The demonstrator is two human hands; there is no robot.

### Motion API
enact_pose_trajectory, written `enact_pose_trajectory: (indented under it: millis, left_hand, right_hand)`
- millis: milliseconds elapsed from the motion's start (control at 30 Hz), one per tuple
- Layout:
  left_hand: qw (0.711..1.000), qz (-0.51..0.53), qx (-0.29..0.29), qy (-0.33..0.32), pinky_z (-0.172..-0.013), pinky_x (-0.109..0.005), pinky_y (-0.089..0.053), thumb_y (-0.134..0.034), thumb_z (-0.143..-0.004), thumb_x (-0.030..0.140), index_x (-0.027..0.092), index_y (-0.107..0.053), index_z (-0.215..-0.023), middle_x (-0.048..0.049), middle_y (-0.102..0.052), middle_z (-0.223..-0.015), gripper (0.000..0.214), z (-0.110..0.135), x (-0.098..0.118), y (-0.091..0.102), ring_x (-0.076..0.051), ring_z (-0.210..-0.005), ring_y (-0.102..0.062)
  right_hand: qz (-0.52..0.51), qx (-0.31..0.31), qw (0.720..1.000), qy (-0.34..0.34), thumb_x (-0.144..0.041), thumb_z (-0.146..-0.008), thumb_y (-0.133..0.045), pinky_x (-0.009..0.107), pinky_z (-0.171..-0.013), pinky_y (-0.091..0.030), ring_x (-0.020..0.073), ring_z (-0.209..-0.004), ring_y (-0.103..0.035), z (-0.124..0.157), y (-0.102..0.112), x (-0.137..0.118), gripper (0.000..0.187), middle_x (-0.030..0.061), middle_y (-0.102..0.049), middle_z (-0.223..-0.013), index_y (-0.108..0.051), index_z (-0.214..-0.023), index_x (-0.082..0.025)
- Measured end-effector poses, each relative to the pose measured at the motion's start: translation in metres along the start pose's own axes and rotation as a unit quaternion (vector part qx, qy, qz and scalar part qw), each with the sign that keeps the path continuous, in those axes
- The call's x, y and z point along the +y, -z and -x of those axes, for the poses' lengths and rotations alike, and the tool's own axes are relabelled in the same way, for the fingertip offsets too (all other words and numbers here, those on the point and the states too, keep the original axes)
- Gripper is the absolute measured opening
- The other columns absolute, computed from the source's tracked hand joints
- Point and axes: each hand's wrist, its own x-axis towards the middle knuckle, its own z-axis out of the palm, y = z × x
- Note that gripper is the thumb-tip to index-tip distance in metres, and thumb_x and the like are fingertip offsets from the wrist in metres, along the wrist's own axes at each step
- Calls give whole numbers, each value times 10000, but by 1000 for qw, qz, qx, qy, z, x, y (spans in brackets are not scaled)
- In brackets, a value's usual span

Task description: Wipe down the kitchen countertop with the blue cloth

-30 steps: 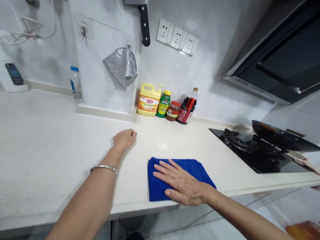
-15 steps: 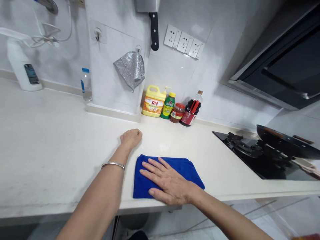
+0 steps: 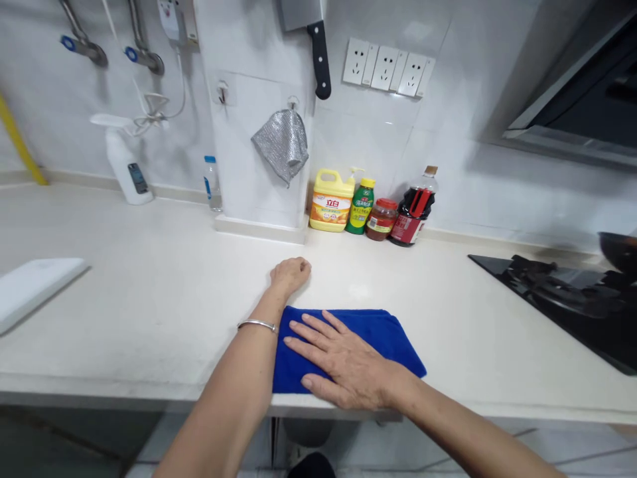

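Observation:
A folded blue cloth [image 3: 378, 332] lies on the white countertop [image 3: 149, 312] near its front edge. My right hand [image 3: 343, 362] lies flat on the cloth with fingers spread, palm down. My left hand [image 3: 291, 273] rests on the counter just behind the cloth's left corner, curled into a loose fist with nothing visible in it. A silver bangle [image 3: 257, 324] circles my left wrist, which touches the cloth's left edge.
Against the back wall stand a yellow detergent jug [image 3: 330, 209], a green bottle [image 3: 361, 206], a red jar [image 3: 381, 219] and a dark sauce bottle [image 3: 415, 209]. A black gas hob [image 3: 572, 302] lies right. A white board [image 3: 34, 287] and spray bottle [image 3: 124, 159] sit left.
My right hand has slid the blue cloth leftward along the counter until it meets my left wrist. The view has turned left, showing the white board and taps. My left hand stays put.

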Motion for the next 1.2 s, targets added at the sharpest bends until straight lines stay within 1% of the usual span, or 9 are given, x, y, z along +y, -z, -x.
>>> enact_pose_trajectory:
  millis: [100,200,400,533,700,800,933,1033,1200]
  left_hand:
    - [1000,-9,2,-9,-955,-352,-499,-379,-932,412,311,-683,-1178,-38,-713,-1228,404,1,-2,0,-243,-1148,-639]
    - [1000,-16,1,-17,-948,-342,-498,-374,-940,415,292,-684,-1182,-50,-717,-1220,412,1,-3,1,-238,-1142,-641]
    - [999,-21,-3,-31,-956,-368,-501,-358,-965,398,262,-689,-1166,-81,-709,-1225,411,3,-3,2,-247,-1144,-642]
    - [998,-26,-1,-53,-980,-410,-503,-368,-993,397,205,-683,-1151,-122,-700,-1208,401,10,0,4,-239,-1130,-641]
    - [996,-35,6,-85,-1002,-443,-499,-442,-993,410,179,-669,-1145,-128,-680,-1202,358,20,7,7,-239,-1134,-627]
    - [994,-43,10,-96,-994,-451,-503,-440,-998,394,167,-669,-1133,-131,-676,-1190,349,23,8,7,-243,-1126,-627]
    - [991,-53,12,-120,-993,-447,-502,-424,-1002,351,168,-673,-1120,-124,-675,-1188,331,24,10,8,-244,-1142,-619]
    - [988,-60,9,-144,-980,-440,-507,-421,-1000,318,169,-672,-1116,-119,-677,-1180,314,26,13,7,-240,-1134,-621]
    - [983,-70,10,-169,-972,-430,-505,-404,-988,265,173,-682,-1098,-131,-672,-1187,313,27,15,5,-250,-1153,-610]
  right_hand:
    - [-17,13,1000,3,-538,-1040,-364,516,-1278,2,233,-1560,-70,4,-2,2,627,41,-163,-1680,-241,-1597,-275]
    - [-24,29,999,2,-539,-1035,-391,503,-1283,-24,229,-1556,-108,12,-3,6,618,26,-192,-1673,-257,-1590,-303]
    - [-5,51,998,-41,-524,-1037,-411,522,-1283,-60,229,-1550,-144,30,-1,11,599,9,-209,-1668,-263,-1584,-330]
    - [10,70,996,-49,-501,-1034,-432,519,-1283,-115,229,-1541,-192,32,-2,8,586,24,-279,-1651,-311,-1572,-305]
    - [49,112,992,-42,-424,-1014,-485,518,-1272,-186,242,-1513,-282,30,-9,6,544,70,-395,-1599,-416,-1527,-257]
    - [56,112,991,-43,-408,-1012,-488,526,-1267,-204,244,-1507,-298,30,-10,5,537,77,-404,-1594,-424,-1521,-252]
    - [50,100,992,-55,-418,-1025,-464,522,-1272,-188,231,-1514,-282,29,-9,4,530,64,-381,-1607,-414,-1526,-253]
    - [43,103,992,-61,-429,-1032,-453,520,-1274,-187,228,-1516,-277,29,-8,3,521,55,-379,-1609,-418,-1524,-260]
    - [43,105,992,-59,-434,-1058,-383,503,-1277,-193,212,-1513,-285,29,-10,4,490,44,-391,-1603,-430,-1517,-270]
